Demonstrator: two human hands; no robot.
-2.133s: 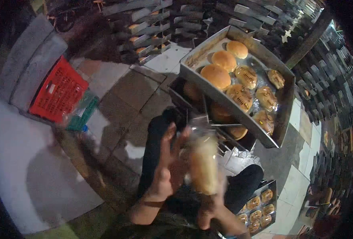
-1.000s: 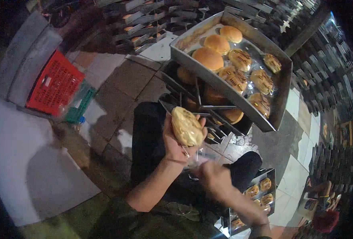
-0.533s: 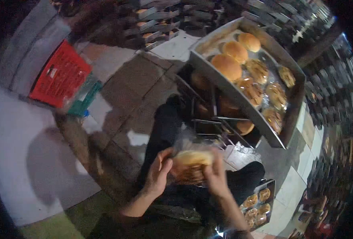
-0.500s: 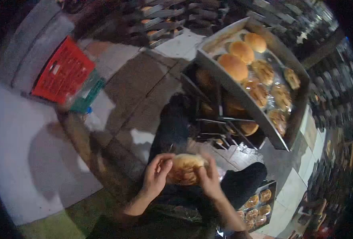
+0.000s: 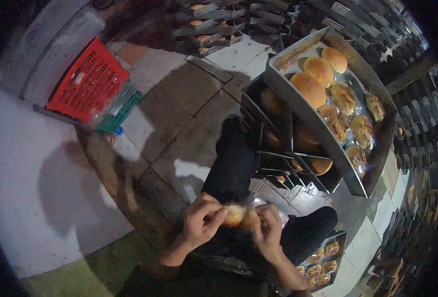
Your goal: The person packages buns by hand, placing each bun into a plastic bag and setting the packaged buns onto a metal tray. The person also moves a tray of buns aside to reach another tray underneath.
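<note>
Both hands, left hand (image 5: 200, 227) and right hand (image 5: 270, 228), closed around bun (image 5: 235, 215) over lap, near metal tray (image 5: 298, 106). Looks soft, light, squishy; hold edges gently, don't squeeze.

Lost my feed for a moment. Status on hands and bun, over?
Left hand and right hand both closed on the bun, over the lap. Plastic wrap around it, blurred. Big metal tray of buns ahead, nothing between.
</note>
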